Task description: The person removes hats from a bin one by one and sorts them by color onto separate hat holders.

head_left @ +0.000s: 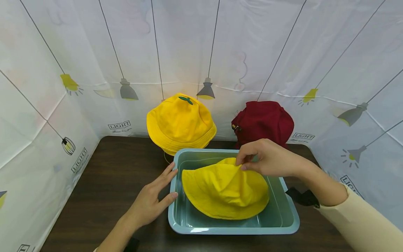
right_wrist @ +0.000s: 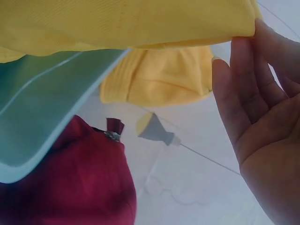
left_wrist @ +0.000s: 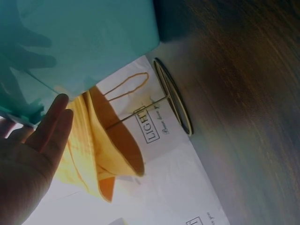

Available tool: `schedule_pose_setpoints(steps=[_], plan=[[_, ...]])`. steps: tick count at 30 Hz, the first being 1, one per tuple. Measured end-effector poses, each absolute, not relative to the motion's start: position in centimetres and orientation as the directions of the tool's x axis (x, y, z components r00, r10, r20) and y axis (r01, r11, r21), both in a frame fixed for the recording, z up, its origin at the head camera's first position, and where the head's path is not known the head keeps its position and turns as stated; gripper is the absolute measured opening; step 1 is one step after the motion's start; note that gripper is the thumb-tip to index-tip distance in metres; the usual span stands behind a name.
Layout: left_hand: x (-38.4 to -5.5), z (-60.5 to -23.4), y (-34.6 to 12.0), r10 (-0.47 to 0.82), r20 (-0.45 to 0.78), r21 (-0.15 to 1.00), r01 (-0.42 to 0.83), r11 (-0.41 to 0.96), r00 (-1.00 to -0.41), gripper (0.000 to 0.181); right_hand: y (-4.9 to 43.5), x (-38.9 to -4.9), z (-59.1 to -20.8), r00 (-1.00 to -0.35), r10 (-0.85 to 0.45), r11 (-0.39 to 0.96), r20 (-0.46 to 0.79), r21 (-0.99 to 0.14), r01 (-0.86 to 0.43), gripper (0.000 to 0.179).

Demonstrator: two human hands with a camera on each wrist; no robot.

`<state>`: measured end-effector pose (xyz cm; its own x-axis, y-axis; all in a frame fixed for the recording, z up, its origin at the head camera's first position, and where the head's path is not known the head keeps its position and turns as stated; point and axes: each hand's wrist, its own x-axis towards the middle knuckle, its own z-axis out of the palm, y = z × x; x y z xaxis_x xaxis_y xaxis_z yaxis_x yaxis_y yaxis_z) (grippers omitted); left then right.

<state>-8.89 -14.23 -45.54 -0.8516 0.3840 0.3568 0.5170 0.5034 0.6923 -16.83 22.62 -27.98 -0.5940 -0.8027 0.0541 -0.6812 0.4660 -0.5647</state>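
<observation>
A yellow bucket hat (head_left: 223,190) is over the blue-green plastic basin (head_left: 233,230), its brim spread toward the near side. My right hand (head_left: 267,157) pinches the top of its crown between thumb and fingers; the right wrist view shows the fingertips gripping the yellow cloth (right_wrist: 140,23). My left hand (head_left: 154,197) lies against the basin's left rim, fingers extended and thumb on the edge. In the left wrist view, the fingers (left_wrist: 51,131) reach straight beside the basin's wall (left_wrist: 93,42).
Behind the basin, another yellow bucket hat (head_left: 179,122) with a green leaf sits on a wire stand (left_wrist: 176,98). To its right is a dark red cap (head_left: 264,122). A dark wooden table (head_left: 94,196) lies beneath, with a lamp-printed white curtain (head_left: 189,45) behind.
</observation>
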Motion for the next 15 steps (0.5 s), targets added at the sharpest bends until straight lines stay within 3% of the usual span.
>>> schedule_pose_setpoints(steps=[9, 15], plan=[[-9.1, -45.6, -14.2, 0.386, 0.386, 0.674, 0.542, 0.503, -0.838, 0.062, 22.9, -16.9, -26.2, -0.576, -0.805, 0.422, 0.143, -0.543, -0.726, 0.031], [-9.0, -45.7, -14.2, 0.385, 0.386, 0.682, 0.540, 0.493, -0.838, 0.063, 23.2, -16.7, -25.0, -0.599, -0.778, 0.417, 0.193, -0.555, -0.720, 0.032]])
